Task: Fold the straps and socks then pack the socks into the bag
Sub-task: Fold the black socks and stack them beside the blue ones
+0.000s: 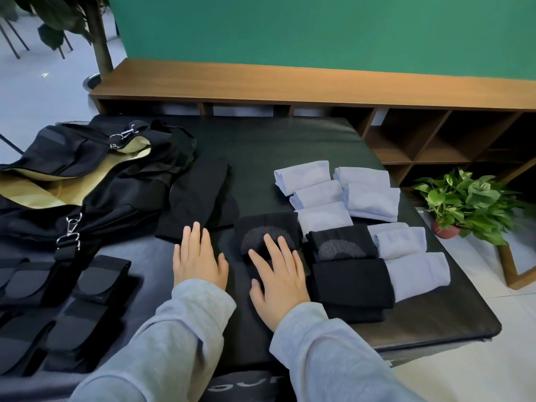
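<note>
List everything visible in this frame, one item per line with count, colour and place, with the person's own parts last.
bag: one, black with tan lining, open, far left of the table.
folded straps: several, black, near left.
unfolded black socks: a flat pile, between the bag and the folded socks.
folded black socks: at least three, centre right.
folded light socks: about seven, pale blue-grey, far right.
table: one, black top.
shelf unit: one, wooden, behind the table.
potted plant: one, green, floor at right.
left hand: flat on the table.
right hand: flat on a folded black sock.
</note>
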A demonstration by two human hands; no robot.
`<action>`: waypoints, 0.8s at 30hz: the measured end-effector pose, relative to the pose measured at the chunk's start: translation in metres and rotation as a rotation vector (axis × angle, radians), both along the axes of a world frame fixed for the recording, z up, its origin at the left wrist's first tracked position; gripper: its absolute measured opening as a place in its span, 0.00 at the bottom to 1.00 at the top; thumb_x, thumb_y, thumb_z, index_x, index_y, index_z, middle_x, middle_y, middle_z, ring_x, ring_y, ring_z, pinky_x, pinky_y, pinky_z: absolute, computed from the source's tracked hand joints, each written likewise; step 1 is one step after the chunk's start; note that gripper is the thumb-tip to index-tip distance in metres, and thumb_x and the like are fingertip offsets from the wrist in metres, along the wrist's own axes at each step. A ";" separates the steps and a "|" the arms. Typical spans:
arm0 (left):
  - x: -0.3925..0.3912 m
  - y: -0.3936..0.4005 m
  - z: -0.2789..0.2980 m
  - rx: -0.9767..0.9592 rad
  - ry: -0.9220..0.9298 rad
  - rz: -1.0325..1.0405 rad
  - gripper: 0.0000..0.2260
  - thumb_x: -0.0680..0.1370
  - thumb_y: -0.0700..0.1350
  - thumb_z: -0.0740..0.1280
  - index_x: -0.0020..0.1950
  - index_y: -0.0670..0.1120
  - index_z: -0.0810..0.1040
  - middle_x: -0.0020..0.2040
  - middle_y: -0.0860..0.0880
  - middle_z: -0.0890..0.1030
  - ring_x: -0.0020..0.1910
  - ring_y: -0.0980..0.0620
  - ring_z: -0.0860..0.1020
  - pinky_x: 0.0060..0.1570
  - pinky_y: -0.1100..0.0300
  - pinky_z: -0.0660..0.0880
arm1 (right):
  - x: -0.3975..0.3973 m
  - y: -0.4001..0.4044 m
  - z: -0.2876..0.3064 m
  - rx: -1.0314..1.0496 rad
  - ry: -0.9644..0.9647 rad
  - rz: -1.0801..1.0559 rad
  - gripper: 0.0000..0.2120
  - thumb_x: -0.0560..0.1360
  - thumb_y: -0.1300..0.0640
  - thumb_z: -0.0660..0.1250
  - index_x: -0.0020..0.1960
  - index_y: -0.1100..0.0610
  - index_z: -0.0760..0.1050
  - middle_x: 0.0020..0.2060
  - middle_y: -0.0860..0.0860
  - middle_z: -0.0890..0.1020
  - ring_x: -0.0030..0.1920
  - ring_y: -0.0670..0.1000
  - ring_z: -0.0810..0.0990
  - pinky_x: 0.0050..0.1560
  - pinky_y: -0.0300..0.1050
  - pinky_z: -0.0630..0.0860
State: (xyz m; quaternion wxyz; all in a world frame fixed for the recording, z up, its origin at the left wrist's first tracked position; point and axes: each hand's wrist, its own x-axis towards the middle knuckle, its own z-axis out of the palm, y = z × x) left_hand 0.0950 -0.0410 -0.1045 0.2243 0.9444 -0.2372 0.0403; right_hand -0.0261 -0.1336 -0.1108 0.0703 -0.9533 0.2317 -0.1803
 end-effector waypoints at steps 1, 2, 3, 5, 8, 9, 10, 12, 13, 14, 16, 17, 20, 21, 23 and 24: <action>-0.001 0.006 0.000 -0.025 -0.009 -0.004 0.27 0.77 0.44 0.62 0.74 0.41 0.60 0.77 0.47 0.53 0.76 0.50 0.48 0.73 0.52 0.47 | 0.000 0.002 0.001 -0.003 -0.019 0.005 0.25 0.69 0.50 0.55 0.65 0.47 0.70 0.72 0.51 0.65 0.73 0.53 0.58 0.71 0.54 0.59; -0.003 0.009 -0.002 -0.053 -0.019 -0.013 0.27 0.76 0.42 0.65 0.73 0.39 0.62 0.76 0.45 0.56 0.76 0.49 0.51 0.73 0.49 0.51 | -0.001 0.000 0.001 -0.009 -0.033 0.007 0.24 0.69 0.51 0.55 0.65 0.48 0.70 0.71 0.51 0.66 0.72 0.53 0.59 0.70 0.54 0.59; -0.004 0.016 -0.004 -0.083 -0.041 -0.021 0.28 0.73 0.39 0.68 0.71 0.38 0.65 0.75 0.44 0.60 0.75 0.48 0.54 0.71 0.46 0.55 | -0.002 0.001 0.002 -0.013 -0.048 0.013 0.24 0.69 0.51 0.55 0.64 0.49 0.71 0.70 0.52 0.67 0.72 0.53 0.60 0.70 0.54 0.61; -0.009 0.031 -0.005 -0.132 -0.104 -0.036 0.30 0.68 0.36 0.73 0.68 0.37 0.68 0.72 0.41 0.66 0.72 0.48 0.57 0.65 0.41 0.63 | -0.007 0.005 0.003 -0.009 -0.092 0.038 0.22 0.69 0.52 0.56 0.61 0.52 0.73 0.68 0.52 0.69 0.69 0.52 0.63 0.70 0.52 0.62; -0.021 0.055 -0.003 -0.184 -0.165 -0.055 0.34 0.64 0.34 0.75 0.68 0.40 0.67 0.71 0.42 0.66 0.70 0.48 0.59 0.60 0.40 0.66 | -0.017 0.014 0.002 0.003 -0.157 0.089 0.20 0.69 0.53 0.57 0.59 0.54 0.73 0.65 0.52 0.69 0.66 0.52 0.66 0.68 0.50 0.59; -0.026 0.062 -0.003 -0.196 -0.180 -0.069 0.35 0.63 0.34 0.75 0.68 0.41 0.66 0.71 0.43 0.65 0.70 0.48 0.60 0.61 0.40 0.65 | -0.020 0.018 0.001 0.005 -0.158 0.102 0.19 0.69 0.53 0.56 0.58 0.53 0.72 0.64 0.51 0.69 0.65 0.51 0.67 0.67 0.50 0.59; -0.031 0.068 -0.002 -0.204 -0.192 -0.081 0.35 0.63 0.34 0.75 0.68 0.42 0.66 0.71 0.45 0.64 0.70 0.48 0.60 0.62 0.42 0.64 | -0.023 0.022 0.002 0.011 -0.153 0.113 0.19 0.69 0.53 0.56 0.58 0.53 0.70 0.63 0.50 0.69 0.64 0.51 0.67 0.67 0.50 0.61; -0.041 0.078 0.000 -0.219 -0.205 -0.107 0.37 0.61 0.33 0.75 0.67 0.43 0.66 0.70 0.47 0.63 0.70 0.49 0.61 0.63 0.46 0.60 | -0.026 0.032 0.005 0.036 -0.126 0.125 0.19 0.68 0.52 0.56 0.58 0.51 0.69 0.62 0.48 0.71 0.62 0.49 0.69 0.66 0.51 0.67; -0.046 0.082 0.002 -0.228 -0.206 -0.116 0.37 0.61 0.33 0.75 0.67 0.44 0.66 0.70 0.48 0.63 0.69 0.49 0.62 0.63 0.47 0.60 | -0.027 0.038 0.009 0.056 -0.111 0.130 0.19 0.68 0.52 0.55 0.58 0.51 0.68 0.61 0.48 0.72 0.62 0.48 0.69 0.65 0.51 0.69; -0.050 0.085 0.004 -0.235 -0.206 -0.125 0.37 0.61 0.33 0.75 0.66 0.45 0.66 0.70 0.49 0.64 0.69 0.50 0.62 0.62 0.47 0.61 | -0.027 0.044 0.011 0.086 -0.098 0.134 0.19 0.68 0.52 0.55 0.59 0.50 0.68 0.61 0.47 0.73 0.61 0.47 0.69 0.64 0.50 0.71; -0.058 0.092 0.008 -0.234 -0.227 -0.146 0.37 0.60 0.34 0.76 0.66 0.45 0.66 0.69 0.49 0.64 0.68 0.51 0.64 0.62 0.48 0.60 | -0.027 0.059 0.017 0.153 -0.087 0.166 0.20 0.69 0.53 0.56 0.60 0.51 0.69 0.62 0.48 0.74 0.62 0.45 0.68 0.62 0.48 0.72; -0.061 0.096 0.009 -0.229 -0.244 -0.160 0.37 0.59 0.34 0.76 0.66 0.45 0.67 0.68 0.49 0.66 0.67 0.51 0.65 0.61 0.50 0.59 | -0.027 0.066 0.021 0.194 -0.075 0.192 0.20 0.70 0.54 0.58 0.63 0.51 0.69 0.65 0.47 0.72 0.63 0.45 0.67 0.64 0.46 0.70; -0.069 0.106 0.008 -0.220 -0.303 -0.182 0.29 0.64 0.38 0.68 0.65 0.45 0.68 0.67 0.49 0.67 0.64 0.53 0.68 0.60 0.51 0.58 | -0.022 0.084 0.034 0.373 -0.022 0.265 0.24 0.75 0.58 0.60 0.71 0.52 0.64 0.72 0.43 0.60 0.68 0.45 0.65 0.68 0.41 0.62; -0.072 0.109 0.008 -0.205 -0.317 -0.183 0.27 0.65 0.40 0.63 0.65 0.45 0.68 0.68 0.50 0.67 0.63 0.54 0.68 0.60 0.51 0.59 | -0.020 0.088 0.038 0.411 -0.031 0.274 0.25 0.76 0.59 0.60 0.72 0.52 0.62 0.73 0.42 0.58 0.68 0.45 0.66 0.68 0.42 0.63; -0.078 0.115 0.006 -0.183 -0.328 -0.195 0.25 0.67 0.42 0.58 0.64 0.46 0.68 0.68 0.51 0.66 0.62 0.56 0.69 0.59 0.52 0.59 | -0.017 0.093 0.043 0.460 -0.053 0.285 0.27 0.76 0.60 0.60 0.73 0.51 0.60 0.73 0.40 0.56 0.68 0.45 0.67 0.67 0.44 0.65; -0.081 0.117 0.004 -0.186 -0.330 -0.210 0.25 0.66 0.41 0.61 0.64 0.45 0.69 0.68 0.51 0.66 0.61 0.56 0.69 0.58 0.53 0.60 | -0.015 0.094 0.045 0.478 -0.046 0.289 0.28 0.76 0.61 0.60 0.74 0.50 0.58 0.74 0.40 0.56 0.68 0.45 0.66 0.67 0.45 0.65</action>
